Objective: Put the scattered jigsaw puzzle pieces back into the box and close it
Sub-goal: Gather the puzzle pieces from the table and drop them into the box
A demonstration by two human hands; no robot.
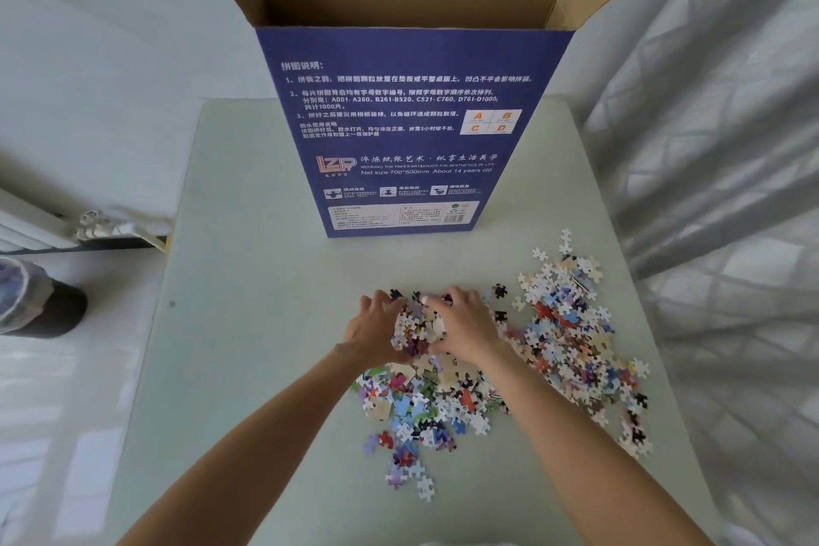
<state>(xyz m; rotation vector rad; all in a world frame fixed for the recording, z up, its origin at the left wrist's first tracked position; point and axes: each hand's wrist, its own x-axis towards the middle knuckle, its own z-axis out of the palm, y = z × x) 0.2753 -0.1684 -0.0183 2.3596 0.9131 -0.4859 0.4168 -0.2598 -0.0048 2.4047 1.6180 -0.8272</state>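
On the table (248, 262), I see both hands cupping puzzle pieces (416, 326): left hand (374, 330), right hand (465, 324). Behind them the box (412, 133) stands open.

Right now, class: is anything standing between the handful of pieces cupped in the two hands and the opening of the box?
Nothing visible blocks it. The left hand and right hand cup pieces; the box stands upright beyond them, flaps open. The load must rise over its tall front wall.

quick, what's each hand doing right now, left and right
Left hand: fingers curled round a heap of puzzle pieces, cupping it from the left.
Right hand: curled round the same heap from the right.
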